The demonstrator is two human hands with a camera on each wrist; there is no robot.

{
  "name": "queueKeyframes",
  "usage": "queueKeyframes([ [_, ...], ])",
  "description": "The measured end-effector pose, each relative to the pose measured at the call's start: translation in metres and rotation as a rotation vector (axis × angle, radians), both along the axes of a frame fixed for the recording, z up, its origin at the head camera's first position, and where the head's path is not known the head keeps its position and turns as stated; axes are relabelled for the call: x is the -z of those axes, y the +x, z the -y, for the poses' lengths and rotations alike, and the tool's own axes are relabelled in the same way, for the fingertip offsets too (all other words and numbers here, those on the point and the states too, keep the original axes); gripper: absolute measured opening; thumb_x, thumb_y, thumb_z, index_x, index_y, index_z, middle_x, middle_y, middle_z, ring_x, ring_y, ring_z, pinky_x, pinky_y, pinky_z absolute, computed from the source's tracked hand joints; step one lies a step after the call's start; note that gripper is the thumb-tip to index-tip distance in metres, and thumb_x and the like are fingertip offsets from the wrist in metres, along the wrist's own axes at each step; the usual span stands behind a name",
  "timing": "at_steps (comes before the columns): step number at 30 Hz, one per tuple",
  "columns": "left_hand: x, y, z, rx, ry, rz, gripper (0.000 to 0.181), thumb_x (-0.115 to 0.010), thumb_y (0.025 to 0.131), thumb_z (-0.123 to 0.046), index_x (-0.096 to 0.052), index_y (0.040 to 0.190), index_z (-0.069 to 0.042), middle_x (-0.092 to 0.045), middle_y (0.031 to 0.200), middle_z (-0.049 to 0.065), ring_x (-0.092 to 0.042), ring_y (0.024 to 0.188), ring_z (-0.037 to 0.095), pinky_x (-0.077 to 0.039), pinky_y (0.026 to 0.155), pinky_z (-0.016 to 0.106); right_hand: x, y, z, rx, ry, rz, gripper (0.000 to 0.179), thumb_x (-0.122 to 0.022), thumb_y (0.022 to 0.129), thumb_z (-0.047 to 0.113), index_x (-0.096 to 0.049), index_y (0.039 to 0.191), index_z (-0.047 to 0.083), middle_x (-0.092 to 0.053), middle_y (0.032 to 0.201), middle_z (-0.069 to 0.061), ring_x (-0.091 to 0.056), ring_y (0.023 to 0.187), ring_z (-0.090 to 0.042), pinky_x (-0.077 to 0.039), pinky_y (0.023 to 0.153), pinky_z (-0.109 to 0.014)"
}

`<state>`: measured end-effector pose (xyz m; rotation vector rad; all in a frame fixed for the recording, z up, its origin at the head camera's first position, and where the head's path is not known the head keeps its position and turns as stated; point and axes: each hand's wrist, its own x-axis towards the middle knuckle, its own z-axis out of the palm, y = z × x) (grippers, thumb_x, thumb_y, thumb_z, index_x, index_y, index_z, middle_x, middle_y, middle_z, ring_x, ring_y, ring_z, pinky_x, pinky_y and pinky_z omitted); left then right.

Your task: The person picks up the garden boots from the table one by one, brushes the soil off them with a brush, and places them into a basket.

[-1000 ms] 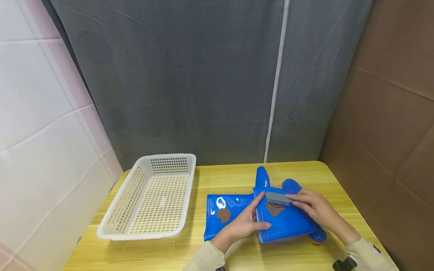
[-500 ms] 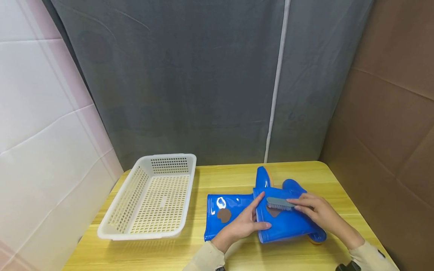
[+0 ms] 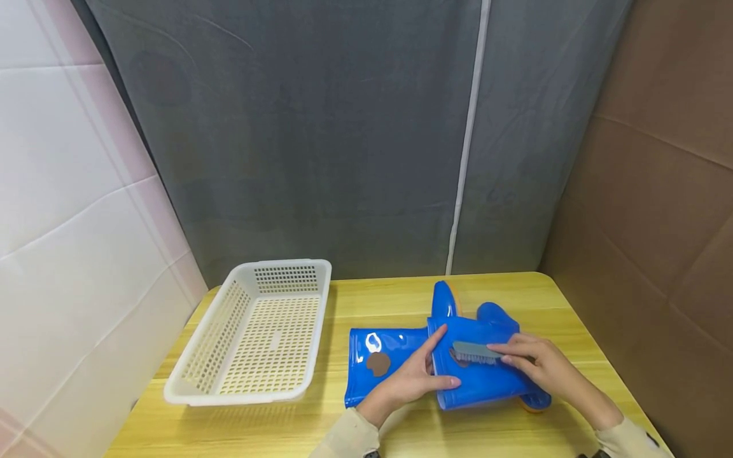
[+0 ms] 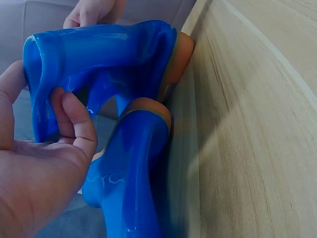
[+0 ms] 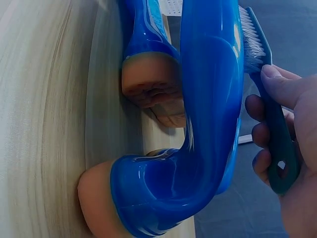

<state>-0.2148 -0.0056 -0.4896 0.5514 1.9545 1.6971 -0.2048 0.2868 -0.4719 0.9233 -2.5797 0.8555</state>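
Note:
Two blue rain boots with orange soles lie on the table. My left hand (image 3: 405, 383) holds the upper rain boot (image 3: 487, 385) by its shaft near the opening, thumb on one side and fingers curled against the other (image 4: 74, 116). My right hand (image 3: 544, 366) grips the dark green handle of a scrub brush (image 3: 474, 352). The brush's pale bristles (image 5: 251, 42) lie against the upper boot's shaft, over a brown patch (image 3: 458, 361) that is partly covered. The other rain boot (image 3: 395, 343) lies partly beneath, with a round brown patch (image 3: 378, 364) on its shaft.
A white perforated plastic basket (image 3: 317, 331) stands on the left of the wooden table (image 3: 372, 299). A grey curtain (image 3: 343, 159) hangs behind, with a white panel (image 3: 86, 210) on the left and a brown one (image 3: 647, 191) on the right.
My right hand has moved the brush slightly right and down along the upper boot, and less of its brown patch shows. My left hand and both boots stay in place.

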Motion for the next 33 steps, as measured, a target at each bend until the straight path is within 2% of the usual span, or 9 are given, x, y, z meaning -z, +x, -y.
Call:
queueKeyframes([
  [3, 0.001, -0.001, 0.000, 0.006, 0.007, 0.007, 0.090, -0.074, 0.088, -0.032, -0.016, 0.156, -0.043, -0.036, 0.160, 0.006, -0.046, 0.142, 0.030, -0.049, 0.108, 0.044, -0.001, 0.002, 0.000, -0.008, 0.000, 0.010, 0.034, -0.067, 0.092, 0.007, -0.072, 0.122, 0.024, -0.061, 0.087, 0.020, -0.049, 0.079, 0.005, -0.044, 0.064, -0.017],
  [11, 0.001, 0.000, 0.001, 0.019, 0.022, 0.003, 0.092, -0.074, 0.089, -0.028, -0.014, 0.157, -0.040, -0.032, 0.162, 0.006, -0.043, 0.144, 0.031, -0.047, 0.110, 0.044, -0.004, 0.008, -0.003, -0.018, 0.041, 0.112, 0.030, -0.063, 0.096, 0.019, -0.070, 0.124, 0.027, -0.063, 0.091, 0.017, -0.050, 0.083, 0.004, -0.048, 0.069, -0.016],
  [23, 0.003, -0.001, 0.001, 0.013, 0.032, 0.011, 0.093, -0.075, 0.088, -0.024, -0.014, 0.157, -0.040, -0.033, 0.162, 0.008, -0.040, 0.146, 0.031, -0.044, 0.114, 0.045, -0.008, 0.017, -0.005, -0.063, 0.042, 0.169, 0.029, -0.063, 0.097, 0.019, -0.071, 0.122, 0.029, -0.062, 0.090, 0.018, -0.050, 0.081, 0.004, -0.046, 0.067, -0.016],
  [33, 0.004, -0.002, 0.002, 0.007, 0.016, 0.005, 0.094, -0.075, 0.088, -0.025, -0.014, 0.157, -0.040, -0.030, 0.163, 0.008, -0.039, 0.147, 0.032, -0.044, 0.113, 0.045, -0.016, 0.021, -0.006, -0.102, -0.018, 0.180, 0.028, -0.063, 0.096, 0.015, -0.072, 0.121, 0.025, -0.063, 0.089, 0.014, -0.052, 0.080, 0.002, -0.046, 0.064, -0.017],
])
